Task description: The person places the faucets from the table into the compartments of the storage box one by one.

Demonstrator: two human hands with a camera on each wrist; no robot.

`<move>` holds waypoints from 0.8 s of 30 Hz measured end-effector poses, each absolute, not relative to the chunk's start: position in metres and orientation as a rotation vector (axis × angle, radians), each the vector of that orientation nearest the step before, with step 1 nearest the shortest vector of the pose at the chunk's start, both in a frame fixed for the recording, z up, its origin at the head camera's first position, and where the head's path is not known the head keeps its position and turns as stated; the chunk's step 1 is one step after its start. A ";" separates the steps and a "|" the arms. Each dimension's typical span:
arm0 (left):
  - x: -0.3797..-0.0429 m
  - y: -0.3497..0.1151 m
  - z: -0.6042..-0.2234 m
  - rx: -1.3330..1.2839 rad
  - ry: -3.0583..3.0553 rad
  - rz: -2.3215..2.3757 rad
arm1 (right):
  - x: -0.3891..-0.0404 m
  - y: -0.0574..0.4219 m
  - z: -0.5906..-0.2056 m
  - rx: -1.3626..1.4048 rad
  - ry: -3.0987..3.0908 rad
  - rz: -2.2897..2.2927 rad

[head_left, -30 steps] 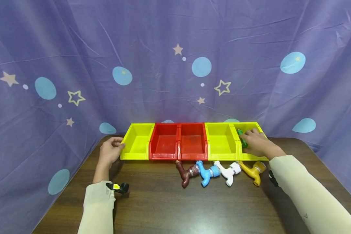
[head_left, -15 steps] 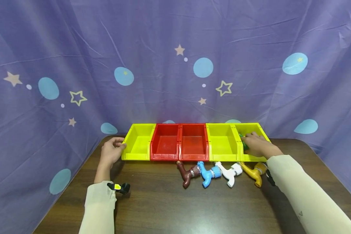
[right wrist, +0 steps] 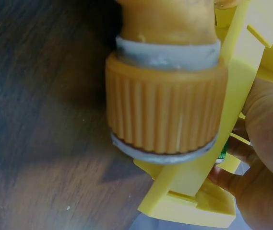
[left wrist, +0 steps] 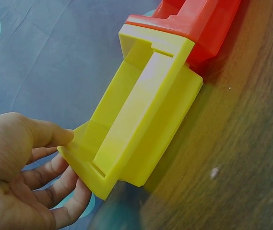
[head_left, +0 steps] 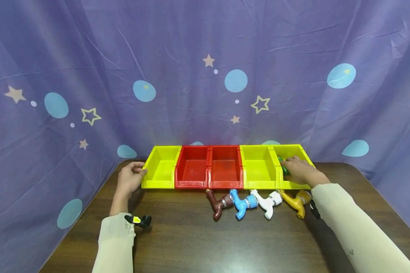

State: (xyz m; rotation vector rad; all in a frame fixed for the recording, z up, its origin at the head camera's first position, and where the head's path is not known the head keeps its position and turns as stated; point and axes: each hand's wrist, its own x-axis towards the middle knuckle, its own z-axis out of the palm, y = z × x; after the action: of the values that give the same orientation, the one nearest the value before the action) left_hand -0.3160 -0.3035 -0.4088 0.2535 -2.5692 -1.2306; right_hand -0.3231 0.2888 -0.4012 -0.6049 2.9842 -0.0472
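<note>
A green tap (head_left: 285, 171), mostly hidden, sits inside a yellow open-topped bin (head_left: 295, 185) at frame right; a matching yellow bin (head_left: 158, 185) stands upright left of centre.

Soft, even light fills the head view, with pale glare on the dark-brown wooden table (head_left: 205, 242) in front of the row of yellow and red plastic bins (head_left: 226, 184) and shadow beside the beige cloth right sleeve (head_left: 353, 227). The dimmer right wrist view blurs the ribbed mustard plastic tap (right wrist: 166, 105) before the bins.
</note>
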 end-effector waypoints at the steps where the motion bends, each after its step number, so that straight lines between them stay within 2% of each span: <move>1: -0.316 -0.303 -0.409 0.254 -2.570 -1.231 | -0.323 0.289 -0.401 -0.612 2.984 -0.038; 24: -0.317 -0.305 -0.411 0.220 -2.579 -1.223 | -0.292 0.298 -0.394 -0.837 3.162 -0.195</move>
State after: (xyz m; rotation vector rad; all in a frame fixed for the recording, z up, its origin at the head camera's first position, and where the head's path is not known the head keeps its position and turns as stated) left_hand -0.3168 -0.3048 -0.4111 0.2201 -2.5793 -1.2228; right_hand -0.2924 0.2975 -0.3941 -0.8372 3.1621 -0.1946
